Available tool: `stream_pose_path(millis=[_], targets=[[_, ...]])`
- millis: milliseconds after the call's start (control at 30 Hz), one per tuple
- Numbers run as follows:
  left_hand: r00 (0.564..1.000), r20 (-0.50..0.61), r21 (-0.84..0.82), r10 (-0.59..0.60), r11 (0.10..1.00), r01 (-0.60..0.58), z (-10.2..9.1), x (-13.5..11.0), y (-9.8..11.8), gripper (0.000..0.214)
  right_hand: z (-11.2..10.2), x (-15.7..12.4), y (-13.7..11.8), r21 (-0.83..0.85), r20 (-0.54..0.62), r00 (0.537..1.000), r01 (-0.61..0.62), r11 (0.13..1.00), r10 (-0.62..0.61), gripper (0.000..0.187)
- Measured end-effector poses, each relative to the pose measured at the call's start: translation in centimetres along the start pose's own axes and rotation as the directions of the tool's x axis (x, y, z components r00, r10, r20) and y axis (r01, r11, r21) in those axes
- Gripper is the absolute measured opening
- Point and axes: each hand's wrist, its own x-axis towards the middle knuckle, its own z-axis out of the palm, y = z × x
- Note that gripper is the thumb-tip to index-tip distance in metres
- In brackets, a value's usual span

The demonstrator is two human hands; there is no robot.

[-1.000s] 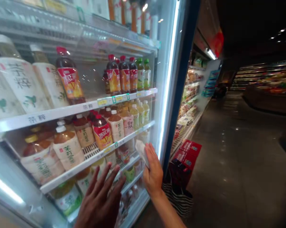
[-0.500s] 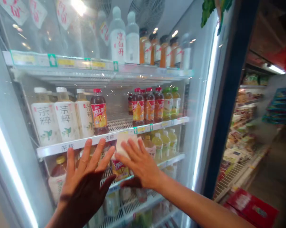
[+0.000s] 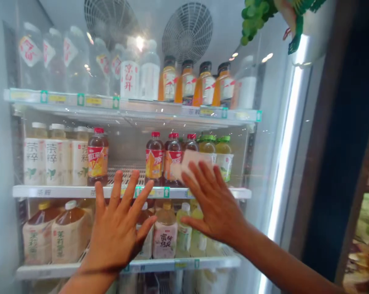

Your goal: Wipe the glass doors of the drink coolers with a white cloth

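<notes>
A glass door (image 3: 264, 134) of a drinks fridge fills the view. My left hand (image 3: 118, 228) lies flat against the glass with its fingers spread, holding nothing. My right hand (image 3: 213, 202) presses a folded white cloth (image 3: 188, 163) against the glass with flat, stretched fingers. The cloth sits under my fingertips, in front of the red-capped tea bottles (image 3: 164, 159) on the middle shelf (image 3: 64, 191). Both hands are close together at the door's centre.
Behind the glass stand white-labelled bottles (image 3: 51, 157), orange juice bottles (image 3: 196, 83) on the top shelf, green-capped bottles (image 3: 224, 157) and large tea jugs (image 3: 57, 232) lower down. Two fans (image 3: 187, 30) sit at the top. A dark door frame (image 3: 334, 143) rises on the right.
The view has swung from the aisle to face the fridge door squarely. My right hand with the cloth has moved up and right across the glass. My left hand stays flat on it.
</notes>
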Motion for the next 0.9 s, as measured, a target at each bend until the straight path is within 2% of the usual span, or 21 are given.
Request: stream_pose_path(millis=[67, 167, 233, 300, 367, 400, 467, 533, 567, 633, 733, 767, 900], targets=[[1.0, 0.009, 0.007, 0.005, 1.0, -0.005, 0.4, 1.1, 1.6, 0.076, -0.4, -1.0, 1.4, 0.002, -0.021, 0.998, -0.057, 0.998, 0.057, 0.099], [1.0, 0.016, 0.025, 0.005, 1.0, -0.005, 1.0, 2.1, 3.1, 0.079, -0.8, -2.2, 3.1, 0.025, 0.021, 0.992, 0.127, 0.992, -0.128, 0.103], [1.0, 0.015, 0.043, 0.007, 0.999, -0.008, 1.2, 2.3, 3.3, 0.08, -1.4, -1.9, 5.2, 0.012, 0.034, 0.989, 0.144, 0.99, -0.144, 0.1], [1.0, 0.02, 0.06, 0.022, 0.998, -0.023, 1.1, 2.4, 3.0, 0.079, -2.2, -0.3, 7.8, -0.019, -0.029, 1.0, -0.011, 1.0, 0.011, 0.093], [0.998, 0.035, 0.072, 0.054, 0.996, -0.056, 0.6, 2.5, 2.3, 0.078, -3.0, 1.8, 9.6, -0.019, -0.11, 0.981, -0.161, 0.987, 0.158, 0.089], [0.996, 0.051, 0.078, 0.078, 0.994, -0.082, 0.3, 2.5, 1.9, 0.078, -3.2, 2.8, 9.8, -0.008, -0.128, 0.978, -0.169, 0.986, 0.167, 0.09], [0.986, 0.086, 0.103, 0.143, 0.983, -0.151, -0.6, 2.8, 1.0, 0.077, -3.3, 4.5, 8.9, 0.028, -0.093, 0.995, -0.037, 0.999, 0.039, 0.095], [0.975, 0.102, 0.153, 0.198, 0.965, -0.212, -1.7, 3.3, -0.2, 0.077, -3.0, 5.8, 7.3, 0.064, -0.033, 0.984, 0.175, 0.983, -0.173, 0.099], [0.972, 0.098, 0.182, 0.212, 0.957, -0.227, -2.2, 3.6, -0.9, 0.078, -2.8, 6.6, 6.8, 0.07, -0.014, 0.971, 0.24, 0.968, -0.239, 0.098], [0.978, 0.071, 0.234, 0.197, 0.95, -0.208, -3.2, 4.6, -2.8, 0.079, -2.4, 8.4, 6.3, 0.049, -0.037, 0.972, 0.233, 0.971, -0.231, 0.092], [0.993, 0.009, 0.273, 0.121, 0.955, -0.119, -4.8, 6.5, -6.7, 0.077, -2.0, 11.6, 5.6, 0.015, -0.166, 0.985, 0.055, 0.998, -0.052, 0.087], [0.995, -0.011, 0.279, 0.097, 0.956, -0.09, -5.3, 7.2, -8.2, 0.076, -1.7, 12.5, 4.9, 0.016, -0.19, 0.981, 0.049, 0.999, -0.045, 0.089], [0.997, -0.037, 0.287, 0.064, 0.957, -0.051, -7.1, 8.9, -14.1, 0.074, -0.3, 15.8, 0.3, 0.034, -0.12, 0.954, 0.282, 0.959, -0.276, 0.095]])
